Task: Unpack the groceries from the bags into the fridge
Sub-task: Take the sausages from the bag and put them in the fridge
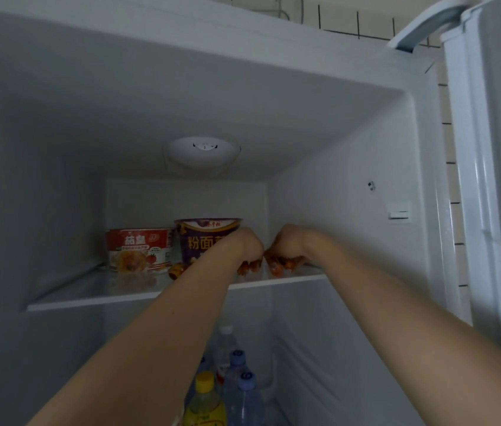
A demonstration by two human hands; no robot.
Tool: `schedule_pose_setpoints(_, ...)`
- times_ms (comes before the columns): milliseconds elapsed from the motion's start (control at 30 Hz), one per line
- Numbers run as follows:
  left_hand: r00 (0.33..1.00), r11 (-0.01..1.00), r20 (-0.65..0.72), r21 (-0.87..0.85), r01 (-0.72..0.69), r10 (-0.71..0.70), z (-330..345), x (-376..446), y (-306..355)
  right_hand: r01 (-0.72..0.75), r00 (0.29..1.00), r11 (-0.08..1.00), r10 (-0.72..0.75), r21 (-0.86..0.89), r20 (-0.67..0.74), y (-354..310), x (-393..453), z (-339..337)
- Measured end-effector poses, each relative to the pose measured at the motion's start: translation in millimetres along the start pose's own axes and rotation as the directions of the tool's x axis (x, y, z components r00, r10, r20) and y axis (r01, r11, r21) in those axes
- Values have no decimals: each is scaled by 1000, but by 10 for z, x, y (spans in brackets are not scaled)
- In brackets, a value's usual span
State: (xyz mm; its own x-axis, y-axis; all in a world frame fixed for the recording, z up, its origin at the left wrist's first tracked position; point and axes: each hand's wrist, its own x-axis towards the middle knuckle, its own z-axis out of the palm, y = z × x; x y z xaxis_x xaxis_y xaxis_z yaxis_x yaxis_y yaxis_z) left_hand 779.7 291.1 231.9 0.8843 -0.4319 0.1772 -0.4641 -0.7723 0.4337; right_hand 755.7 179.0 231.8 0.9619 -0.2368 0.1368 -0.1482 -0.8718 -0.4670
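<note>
Both arms reach deep into the open fridge, over its top glass shelf [126,295]. My left hand [247,245] and my right hand [286,242] sit side by side at the shelf's right rear, fingers curled down around small orange-brown wrapped snack packets [253,265] that rest on the glass. One more such packet [176,270] lies loose to the left of my left forearm. Behind it stand a red instant-noodle bowl [138,249] and a taller purple noodle cup [203,238], the cup partly hidden by my left wrist.
Below the shelf stand several bottles: a yellow-capped yellow drink [204,404] and blue-capped water bottles [244,395]. The fridge door [494,179] stands open at the right. A round light fitting [204,150] sits in the ceiling.
</note>
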Motion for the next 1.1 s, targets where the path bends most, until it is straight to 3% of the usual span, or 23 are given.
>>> schedule_pose_setpoints(200,999,994,29,-104,39,-37,34,-7,-77,9,974,999,-19,-47,-225,41,65,120)
schedule_pose_setpoints(333,994,930,-102,-361,-70,36,-29,-222,-90,14,961,1000,-21,-27,-277,48,-101,66)
schedule_pose_setpoints(500,966,918,-240,-356,-175,91,-146,-545,-22,51,925,998,-36,28,-378,75,-382,9)
schedule_pose_setpoints(700,820,918,-533,-186,-351,206,-22,-1054,-126,129,843,978,-22,163,-538,51,-1095,74)
schedule_pose_setpoints(800,732,903,-626,-100,-418,270,174,-1409,-192,220,785,922,26,318,-619,108,-1550,246)
schedule_pose_setpoints(867,691,867,-651,-102,-488,313,359,-1707,-252,282,778,874,33,396,-628,155,-1881,400)
schedule_pose_setpoints(1000,579,768,-674,-26,-640,459,839,-2245,-368,286,796,878,4,383,-605,286,-2629,785)
schedule_pose_setpoints(1100,589,726,-617,-41,-686,522,1200,-2645,-398,258,818,903,-15,344,-575,425,-3195,1122)
